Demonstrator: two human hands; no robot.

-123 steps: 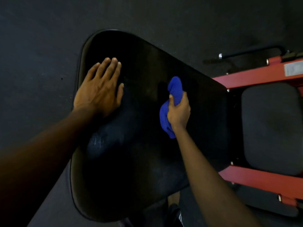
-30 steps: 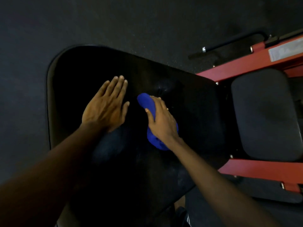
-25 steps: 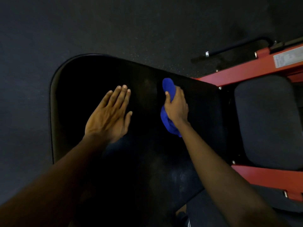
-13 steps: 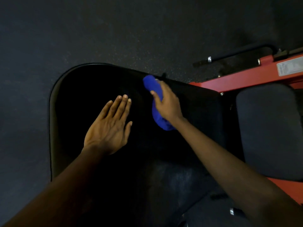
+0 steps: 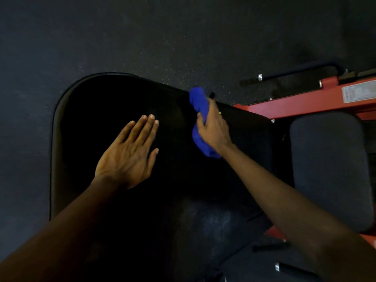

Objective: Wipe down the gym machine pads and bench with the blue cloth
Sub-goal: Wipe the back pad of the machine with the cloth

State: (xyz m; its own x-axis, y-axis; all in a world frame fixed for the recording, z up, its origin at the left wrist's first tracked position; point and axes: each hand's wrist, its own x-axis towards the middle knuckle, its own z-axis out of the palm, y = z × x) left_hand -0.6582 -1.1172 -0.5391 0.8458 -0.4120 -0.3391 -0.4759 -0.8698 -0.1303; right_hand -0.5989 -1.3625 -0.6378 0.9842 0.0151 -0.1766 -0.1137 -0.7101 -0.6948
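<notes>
Nearest, the left hand (image 5: pixel 130 153) lies flat on the black bench pad (image 5: pixel 97 102), fingers straight and close together. Farther on, the right hand (image 5: pixel 213 129) grips the bunched blue cloth (image 5: pixel 198 102) at the pad's far edge, its tip past the rim. I'd guess a hard push could carry it off onto the floor (image 5: pixel 142 37), and so tight a wad may miss strips.

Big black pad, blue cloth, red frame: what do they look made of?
Pad: likely vinyl upholstery, smooth, piped edge. Cloth: soft fabric, maybe microfibre, bunched in folds. Frame: painted metal, seemingly; straight beam with bolts and a label.
</notes>
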